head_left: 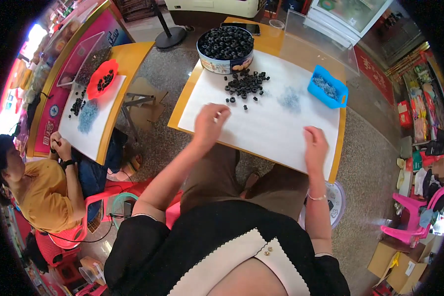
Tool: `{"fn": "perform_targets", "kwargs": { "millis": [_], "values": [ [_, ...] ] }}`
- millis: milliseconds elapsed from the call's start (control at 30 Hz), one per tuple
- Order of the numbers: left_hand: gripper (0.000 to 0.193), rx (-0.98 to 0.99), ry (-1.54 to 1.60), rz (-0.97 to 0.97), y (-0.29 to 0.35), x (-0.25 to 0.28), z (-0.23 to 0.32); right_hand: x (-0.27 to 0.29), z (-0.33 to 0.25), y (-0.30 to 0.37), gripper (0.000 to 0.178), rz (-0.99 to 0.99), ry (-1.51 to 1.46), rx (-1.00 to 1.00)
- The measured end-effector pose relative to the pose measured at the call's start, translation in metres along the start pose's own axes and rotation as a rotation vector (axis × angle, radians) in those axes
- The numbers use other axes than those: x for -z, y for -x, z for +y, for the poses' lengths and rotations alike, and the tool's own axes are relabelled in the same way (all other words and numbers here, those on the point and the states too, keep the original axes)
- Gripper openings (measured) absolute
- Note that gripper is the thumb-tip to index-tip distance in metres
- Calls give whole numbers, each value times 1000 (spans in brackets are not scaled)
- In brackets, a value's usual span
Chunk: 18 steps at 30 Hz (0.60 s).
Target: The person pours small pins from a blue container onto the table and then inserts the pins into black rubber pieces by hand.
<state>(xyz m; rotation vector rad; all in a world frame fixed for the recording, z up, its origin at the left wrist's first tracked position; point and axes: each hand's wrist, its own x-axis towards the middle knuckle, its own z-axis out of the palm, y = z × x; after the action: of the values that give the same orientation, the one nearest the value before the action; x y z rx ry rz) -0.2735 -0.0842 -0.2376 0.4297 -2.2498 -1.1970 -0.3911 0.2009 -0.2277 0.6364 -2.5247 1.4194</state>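
Above the near left part of the white sheet (261,129) is my left hand (211,124), its fingers curled in a pinch. Whatever sits in that pinch is too small to make out. My right hand (315,148) is at the sheet's right side with bent fingers drawn together; I cannot see what they hold, if anything. Beyond my left hand lies a loose heap of small black cylindrical pieces (244,85). A round tin (217,64) full of the same pieces stands behind it. Fine blue-grey bits (291,100) are scattered right of the heap.
A blue tray (338,102) holding more blue-grey bits stands at the sheet's far right. Behind are a phone (246,28) and a clear plastic panel (320,42). At left, a seated person (49,192) works at another table with a red dish (94,91).
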Motion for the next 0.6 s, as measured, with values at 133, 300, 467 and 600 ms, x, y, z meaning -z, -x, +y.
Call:
{"fn": "perform_targets", "kwargs": {
  "millis": [133, 300, 467, 600],
  "values": [
    [9, -69, -19, -191, 37, -27, 30, -68, -19, -29, 12, -186, 26, 89],
    [11, -50, -27, -315, 65, -29, 39, -115, -18, -55, 12, -222, 184, 123],
    [11, 26, 4, -300, 66, -21, 33, -128, -14, -58, 12, -191, 277, 211],
    [14, -14, -13, -249, 47, -22, 18, -122, -6, -54, 7, -178, 232, 170]
  ]
}}
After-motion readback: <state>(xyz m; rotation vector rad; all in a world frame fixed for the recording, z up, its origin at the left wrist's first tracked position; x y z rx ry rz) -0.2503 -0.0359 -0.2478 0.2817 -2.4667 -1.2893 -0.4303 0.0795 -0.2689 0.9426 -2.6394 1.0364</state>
